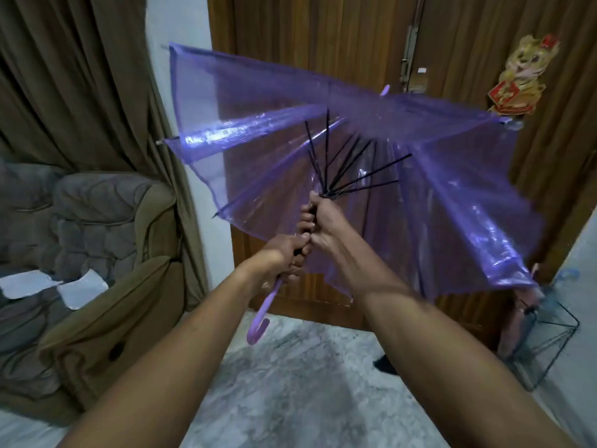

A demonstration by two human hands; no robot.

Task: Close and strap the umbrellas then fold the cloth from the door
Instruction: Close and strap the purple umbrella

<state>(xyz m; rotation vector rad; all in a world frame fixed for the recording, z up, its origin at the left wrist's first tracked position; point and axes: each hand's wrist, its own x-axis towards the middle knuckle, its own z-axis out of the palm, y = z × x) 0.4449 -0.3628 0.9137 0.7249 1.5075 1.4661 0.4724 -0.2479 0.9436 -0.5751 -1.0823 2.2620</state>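
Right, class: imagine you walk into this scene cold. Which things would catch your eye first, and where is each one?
First the see-through purple plastic umbrella, half open in the middle of the view before the brown wooden door. Next the two bare hands on its shaft: the left hand just above the curved purple handle, the right hand higher, by the black ribs. A gold and red animal decoration hangs on the door, upper right.

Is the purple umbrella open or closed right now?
Partly open. The purple umbrella has its canopy still spread wide, black ribs fanned out, while both hands, left hand and right hand, hold the shaft.
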